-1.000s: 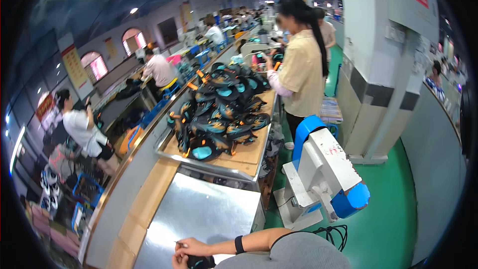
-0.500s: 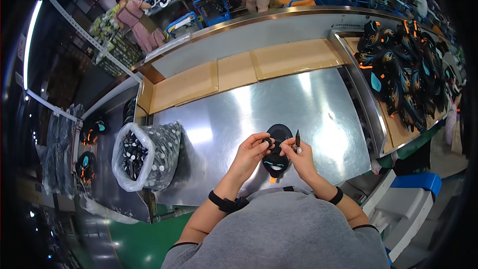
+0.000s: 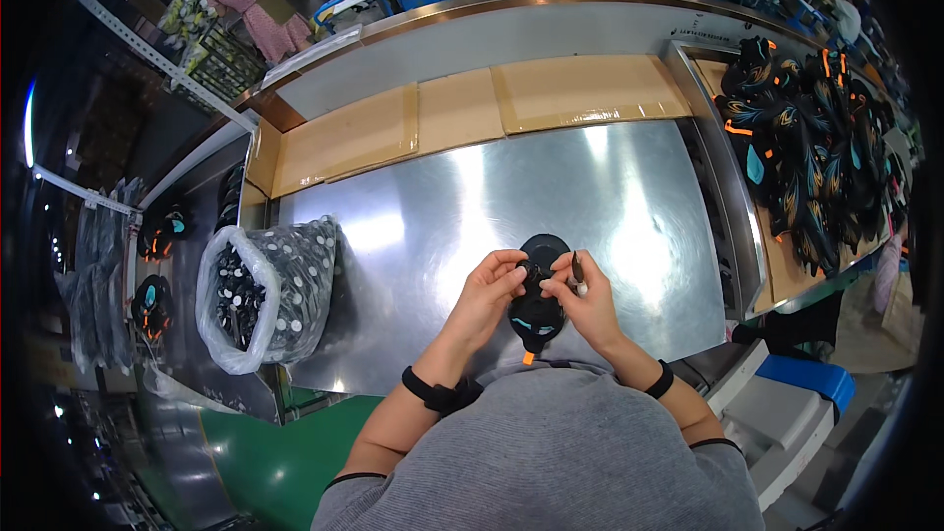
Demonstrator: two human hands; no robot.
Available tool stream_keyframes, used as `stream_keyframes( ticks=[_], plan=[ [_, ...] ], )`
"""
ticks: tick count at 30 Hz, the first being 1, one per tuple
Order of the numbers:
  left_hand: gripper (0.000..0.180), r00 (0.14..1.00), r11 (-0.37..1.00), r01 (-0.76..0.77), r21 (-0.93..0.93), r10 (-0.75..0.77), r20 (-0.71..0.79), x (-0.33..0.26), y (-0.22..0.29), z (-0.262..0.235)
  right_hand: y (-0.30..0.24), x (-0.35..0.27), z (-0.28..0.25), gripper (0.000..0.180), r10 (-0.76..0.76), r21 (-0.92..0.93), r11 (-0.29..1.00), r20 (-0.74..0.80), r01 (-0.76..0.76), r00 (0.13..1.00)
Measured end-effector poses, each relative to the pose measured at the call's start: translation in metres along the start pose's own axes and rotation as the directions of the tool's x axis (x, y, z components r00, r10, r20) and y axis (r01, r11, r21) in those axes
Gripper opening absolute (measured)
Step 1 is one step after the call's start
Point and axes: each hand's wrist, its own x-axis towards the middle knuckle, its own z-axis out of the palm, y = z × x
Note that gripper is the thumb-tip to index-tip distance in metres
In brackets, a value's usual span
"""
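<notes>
Lying at five o'clock on the table (image 3: 403,265), a shoe (image 3: 537,311), a dark piece (image 3: 532,273) pinched over it by nearly closed left hand (image 3: 487,293), a pen-like tool (image 3: 577,267) gripped in curled right hand (image 3: 590,305)

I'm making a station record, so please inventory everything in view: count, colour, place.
metal table: 1, silver, centre
shoe: 1, black, front centre
small piece: 1, dark, in left hand
pen-like tool: 1, dark, in right hand
bag: 1, translucent, table's left
cardboard: several sheets, brown, far edge
shoe pile: many, mostly black, right
other shoes: several, black, far left
machine: 1, white-blue, lower right
co-workers: several, mixed clothing, top edge
wristbands: 2, black, wrists
hands: 2, bare, at shoe
</notes>
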Motion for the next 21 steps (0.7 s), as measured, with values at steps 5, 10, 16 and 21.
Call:
stream_keyframes(
  ticks=[5,10,16,21],
  plan=[
    [0.022,0.999,1.0,0.019,0.017,-0.02,0.028,0.003,0.002,0.002,0.005,0.004,-0.007,0.021,-0.001,0.001,1.0,0.038,0.001,0.999],
    [0.024,0.999,0.998,0.042,0.041,-0.043,0.023,0.0,0.004,0.005,0.004,0.003,-0.01,0.022,0.042,0.005,0.999,0.084,-0.043,0.996],
    [0.024,0.999,0.982,0.01,0.189,-0.017,0.039,0.001,0.009,0.005,-0.005,0.005,-0.013,0.022,0.053,-0.145,0.989,0.156,-0.03,0.986],
    [0.024,0.989,0.967,0.05,0.251,-0.083,0.121,0.009,0.01,-0.002,-0.005,0.012,-0.016,0.023,0.059,-0.265,0.964,0.202,-0.003,0.978]
  ],
)
